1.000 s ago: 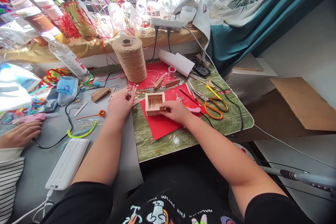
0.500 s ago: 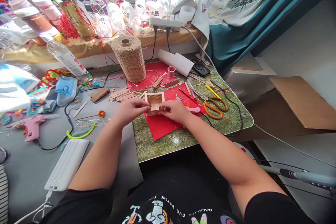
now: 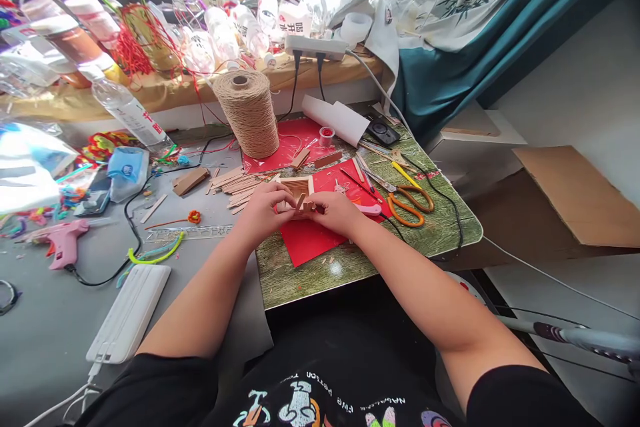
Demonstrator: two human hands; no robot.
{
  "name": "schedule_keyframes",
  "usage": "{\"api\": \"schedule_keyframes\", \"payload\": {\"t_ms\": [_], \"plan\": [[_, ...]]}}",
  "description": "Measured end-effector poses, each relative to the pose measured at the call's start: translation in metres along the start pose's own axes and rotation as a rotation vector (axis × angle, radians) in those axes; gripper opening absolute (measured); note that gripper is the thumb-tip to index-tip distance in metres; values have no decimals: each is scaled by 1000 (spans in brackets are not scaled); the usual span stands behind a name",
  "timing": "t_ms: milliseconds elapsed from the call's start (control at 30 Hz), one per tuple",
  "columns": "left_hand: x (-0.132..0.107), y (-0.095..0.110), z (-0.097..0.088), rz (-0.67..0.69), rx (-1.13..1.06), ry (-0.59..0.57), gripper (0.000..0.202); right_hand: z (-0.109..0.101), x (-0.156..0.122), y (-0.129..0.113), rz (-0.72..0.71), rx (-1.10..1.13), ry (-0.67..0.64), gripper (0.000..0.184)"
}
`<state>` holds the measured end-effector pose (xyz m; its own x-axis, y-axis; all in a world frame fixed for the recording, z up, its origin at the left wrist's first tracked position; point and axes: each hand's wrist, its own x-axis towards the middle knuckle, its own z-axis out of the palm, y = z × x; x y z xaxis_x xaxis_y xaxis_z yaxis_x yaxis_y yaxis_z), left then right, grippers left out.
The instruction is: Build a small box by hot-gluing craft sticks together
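Left hand [image 3: 266,212], fingers pinching a strip [image 3: 301,201], is joining right hand [image 3: 334,211], fingers clamping a brown piece [image 3: 307,206], apparently aligning both at the box [image 3: 311,185].

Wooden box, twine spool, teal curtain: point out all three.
Wooden box [image 3: 301,185]: head view, inner face of its far wall.
Twine spool [image 3: 249,119]: head view, middle of its wound side.
Teal curtain [image 3: 463,77]: head view, its gathered folds.

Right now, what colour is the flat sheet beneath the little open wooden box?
The flat sheet is bright red, best seen in the head view.
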<state>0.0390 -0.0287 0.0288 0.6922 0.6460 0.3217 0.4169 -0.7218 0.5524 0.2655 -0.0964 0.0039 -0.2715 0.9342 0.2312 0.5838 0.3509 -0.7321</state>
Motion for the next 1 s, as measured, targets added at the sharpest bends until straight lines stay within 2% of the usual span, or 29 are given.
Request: {"api": "schedule_keyframes", "payload": {"t_ms": [133,267,633,733,900,1000], "plan": [[0,-4,5,10,72,8,14,0,0,1,12,-1,-9,6],[-1,-8,15,43,163,-31,23,1,0,2,26,3,-8,3],[-2,-9,27,41,194,-47,18,1,0,1,11,4,-2,4],[-2,-6,25,33,188,-49,19,1,-1,-2,-7,-6,11,4],[-1,1,13,10,52,-51,36,2,-1,-3,-18,-23,21,6],[1,2,6,-31,-48,-33,25,3,-2,0,-3,-27,11,9]]}}
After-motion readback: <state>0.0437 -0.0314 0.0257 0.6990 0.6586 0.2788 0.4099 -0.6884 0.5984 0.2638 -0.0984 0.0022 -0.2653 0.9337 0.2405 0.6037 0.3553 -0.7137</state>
